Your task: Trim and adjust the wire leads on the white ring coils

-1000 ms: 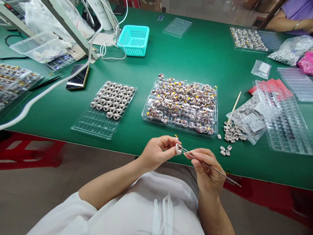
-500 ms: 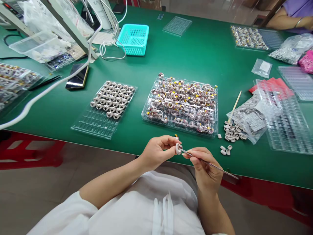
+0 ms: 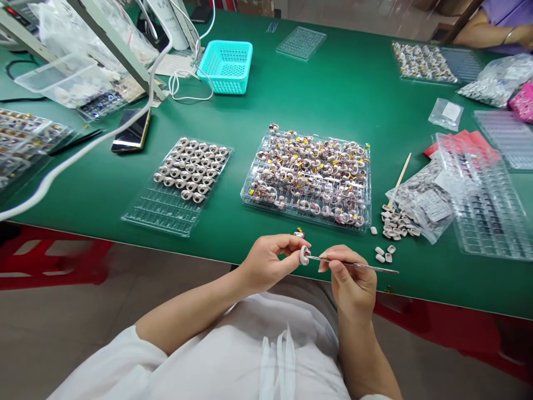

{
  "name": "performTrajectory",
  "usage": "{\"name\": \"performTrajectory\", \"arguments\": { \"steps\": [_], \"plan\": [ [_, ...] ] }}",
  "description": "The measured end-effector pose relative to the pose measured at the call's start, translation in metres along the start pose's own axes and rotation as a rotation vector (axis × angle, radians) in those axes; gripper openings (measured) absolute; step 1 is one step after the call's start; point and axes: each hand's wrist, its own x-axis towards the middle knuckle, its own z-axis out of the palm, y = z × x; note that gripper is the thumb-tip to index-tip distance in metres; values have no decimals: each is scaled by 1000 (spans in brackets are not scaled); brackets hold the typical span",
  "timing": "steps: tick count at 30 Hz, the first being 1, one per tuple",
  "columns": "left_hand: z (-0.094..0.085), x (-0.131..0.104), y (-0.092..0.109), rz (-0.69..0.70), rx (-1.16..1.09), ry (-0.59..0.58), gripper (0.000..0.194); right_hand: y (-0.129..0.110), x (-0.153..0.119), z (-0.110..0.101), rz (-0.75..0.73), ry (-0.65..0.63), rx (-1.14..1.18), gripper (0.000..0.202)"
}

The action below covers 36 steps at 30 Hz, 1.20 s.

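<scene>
My left hand [image 3: 272, 258] pinches a small pale ring-shaped part [image 3: 304, 255] between thumb and fingertips, above the table's front edge. Between the fingers of my right hand [image 3: 352, 278] lies a thin metal pick [image 3: 375, 269], held nearly level, its tip at the opening of the ring-shaped part. Whether the tip touches its inside is too small to tell. Just behind my left fingertips sits another little part with a yellow tab [image 3: 298, 233]. Beyond my hands stands a clear tray [image 3: 306, 214] heaped with ring-shaped parts that carry yellow tabs and reddish bits.
Left of it, a clear tray [image 3: 164, 214] bears rows of pale rings. Loose pale caps [image 3: 395, 225] lie at the right beside a plastic bag [image 3: 435, 205] and a wooden stick [image 3: 403, 175]. Farther back are a turquoise basket [image 3: 237, 85], a phone [image 3: 131, 130] and a white cable [image 3: 83, 151]. A co-worker's arm [image 3: 478, 38] rests at the far right.
My right hand has shifted slightly left, and the pick has swung from a slope to nearly level. The ring-shaped part remains in my left fingers, turned a little.
</scene>
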Motion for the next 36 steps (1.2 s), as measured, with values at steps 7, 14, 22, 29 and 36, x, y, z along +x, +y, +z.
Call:
{"name": "performTrajectory", "arguments": {
  "steps": [7,14,22,29,36],
  "plan": [
    [2,0,7,47,36,-63,10,2,5,-5,-35,1,-31,11],
    [4,2,6,6,-168,-47,14,-4,3,-3,26,18,-215,21],
    [9,-2,3,25,-212,4,22,8,-6,25,46,7,-312,17],
    [8,-3,-1,78,-162,61,22,8,3,34,31,44,-253,12],
    [5,-3,5,68,-197,17,22,12,4,34,-6,109,-148,9]
  ]
}}
